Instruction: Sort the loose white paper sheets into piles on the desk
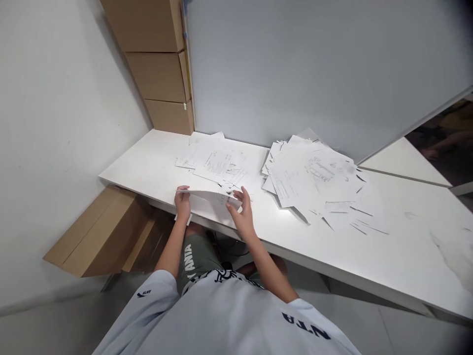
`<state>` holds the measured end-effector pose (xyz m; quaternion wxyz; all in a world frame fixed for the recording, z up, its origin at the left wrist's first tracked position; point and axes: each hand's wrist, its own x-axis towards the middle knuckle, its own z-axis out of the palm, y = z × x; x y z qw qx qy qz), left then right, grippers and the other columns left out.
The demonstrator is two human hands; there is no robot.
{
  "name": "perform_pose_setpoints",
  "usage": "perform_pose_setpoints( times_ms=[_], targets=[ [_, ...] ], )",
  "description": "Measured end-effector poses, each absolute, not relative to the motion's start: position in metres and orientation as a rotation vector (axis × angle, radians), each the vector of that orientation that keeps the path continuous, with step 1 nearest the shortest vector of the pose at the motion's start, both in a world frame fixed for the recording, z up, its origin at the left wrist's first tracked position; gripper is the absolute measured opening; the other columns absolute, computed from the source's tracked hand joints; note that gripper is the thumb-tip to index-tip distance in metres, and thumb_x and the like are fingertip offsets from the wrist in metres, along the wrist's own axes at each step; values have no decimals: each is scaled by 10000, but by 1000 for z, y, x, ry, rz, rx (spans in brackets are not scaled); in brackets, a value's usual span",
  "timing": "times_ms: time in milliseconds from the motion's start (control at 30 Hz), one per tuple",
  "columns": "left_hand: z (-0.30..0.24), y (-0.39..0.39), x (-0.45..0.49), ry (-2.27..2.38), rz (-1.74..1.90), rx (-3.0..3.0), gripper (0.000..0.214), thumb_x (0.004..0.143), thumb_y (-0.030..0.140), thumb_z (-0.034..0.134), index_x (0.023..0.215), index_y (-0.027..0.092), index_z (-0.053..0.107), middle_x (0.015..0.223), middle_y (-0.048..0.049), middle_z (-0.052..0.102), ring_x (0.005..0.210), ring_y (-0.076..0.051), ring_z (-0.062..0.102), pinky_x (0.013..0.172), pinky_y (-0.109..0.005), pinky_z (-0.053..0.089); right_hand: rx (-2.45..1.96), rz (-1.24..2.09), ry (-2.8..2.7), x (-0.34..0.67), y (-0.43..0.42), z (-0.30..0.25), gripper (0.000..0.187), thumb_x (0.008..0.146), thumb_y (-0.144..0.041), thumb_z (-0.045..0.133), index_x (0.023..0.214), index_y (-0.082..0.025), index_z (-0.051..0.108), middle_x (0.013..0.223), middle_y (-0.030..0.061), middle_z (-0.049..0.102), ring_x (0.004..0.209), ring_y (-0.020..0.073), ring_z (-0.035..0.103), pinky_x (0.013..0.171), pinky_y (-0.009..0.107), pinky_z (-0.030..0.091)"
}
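My left hand (182, 200) and my right hand (242, 212) hold a sheet of white printed paper (210, 199) by its two ends, just above the front edge of the white table (369, 251). Both hands have fingers curled around the sheet's edges. Behind the held sheet lies a small pile of printed papers (218, 162). A larger, messy pile of papers (314, 177) spreads to the right of my right hand.
Three cardboard boxes (158, 74) are stacked against the back left corner. More flat cardboard boxes (99, 231) lean under the table's left end. A grey partition panel (314, 64) stands behind the table. A white wall is at the left.
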<state>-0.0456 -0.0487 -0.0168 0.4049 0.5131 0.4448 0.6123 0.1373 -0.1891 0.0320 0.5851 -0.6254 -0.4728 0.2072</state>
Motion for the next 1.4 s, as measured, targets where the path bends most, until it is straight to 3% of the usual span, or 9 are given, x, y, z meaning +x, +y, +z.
perform_pose_setpoints(
  times_ms=[167,467,667,833,1000,1100,1233,1333,1400],
  targets=[
    [-15,-54,-42,1066,1652,1132,174,693,309,652,823,206,596,813,-15,608,804,-175,574,792,-289,453,-1372,818,-933,120,-169,15,423,759,-461,604,1070,-179,655,1101,105,694,1085,285,608,984,456,454],
    [-11,-113,-54,945,1752,1072,177,712,318,681,828,200,619,822,4,625,866,-166,604,873,-277,460,-1362,930,-1046,139,-232,35,323,761,-480,611,848,-181,695,908,64,734,889,262,659,799,383,519],
    [-45,-203,-46,1034,958,1261,291,739,390,706,941,186,663,882,-41,689,846,-198,641,782,-307,506,-1733,902,-907,171,-317,-9,362,751,-452,557,919,-167,705,923,87,744,879,283,668,807,411,520],
    [-49,-225,-27,986,839,1250,488,773,406,706,1199,210,570,1135,-96,686,1017,-219,651,868,-330,511,-1759,946,-514,189,-342,-25,463,691,-423,608,1063,-157,678,1086,110,723,976,289,665,840,401,520],
    [-31,-179,-16,977,693,1374,591,763,400,711,1286,204,518,883,-56,694,728,-194,659,666,-307,519,-1501,1070,-281,199,-329,-17,482,646,-411,692,1058,-165,657,1072,112,726,930,294,681,787,404,541],
    [-10,-151,-9,1075,662,1689,536,774,329,697,1276,211,553,790,-15,643,622,-166,597,658,-310,504,-1448,1044,-295,204,-321,-13,460,650,-405,696,1042,-168,653,1049,104,729,934,292,677,811,420,539],
    [32,-132,26,1034,748,2214,461,878,334,581,1318,205,537,1045,-94,650,976,-255,615,887,-385,484,-1448,954,-326,210,-310,-9,477,674,-400,654,1091,-169,638,1089,104,718,968,284,662,867,443,521],
    [52,-126,73,628,575,2498,453,963,403,440,1375,221,484,1355,-98,558,1361,-283,404,1099,-427,357,-1496,925,-394,213,-296,-7,479,656,-381,638,1089,-176,644,1134,98,704,1010,282,638,905,444,497],
    [53,-126,103,410,395,2609,477,991,430,365,1409,216,448,1478,-74,468,1474,-273,232,1180,-440,249,-1516,932,-404,214,-287,-6,471,628,-369,632,1055,-171,654,1100,91,712,989,279,636,907,434,487]
  ],
)
